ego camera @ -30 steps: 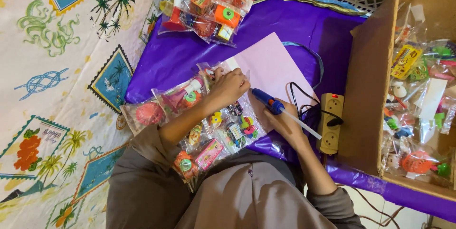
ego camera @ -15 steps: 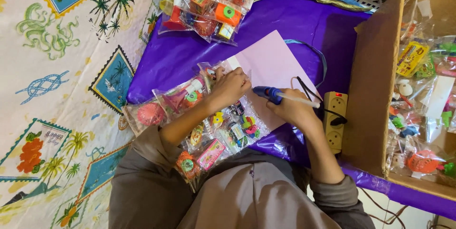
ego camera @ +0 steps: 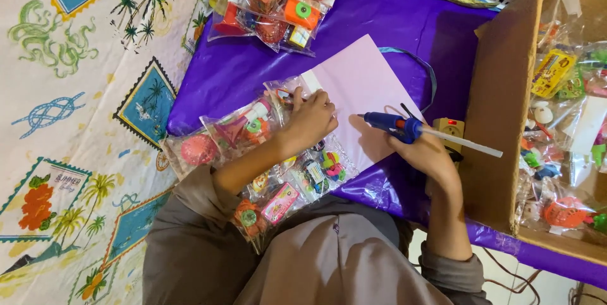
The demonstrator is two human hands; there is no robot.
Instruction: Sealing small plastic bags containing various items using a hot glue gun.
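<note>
While the right hand [ego camera: 430, 156] closed its grip around the blue glue gun [ego camera: 392, 125], the gun lay almost level, nozzle pointing left over the pink card [ego camera: 363, 84] and its white glue stick [ego camera: 465, 142] trailing right toward the cardboard box [ego camera: 499, 122]. The left hand [ego camera: 313, 115] pressed flat, grasping nothing, on a clear toy packet [ego camera: 253, 128] at the card's left edge. Bare purple cloth [ego camera: 404, 20] lay open beyond the card.

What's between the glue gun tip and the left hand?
Only bare pink card. In the head view, the glue gun in the right hand points its nozzle across the card at the left hand, nothing in the gap.
</note>
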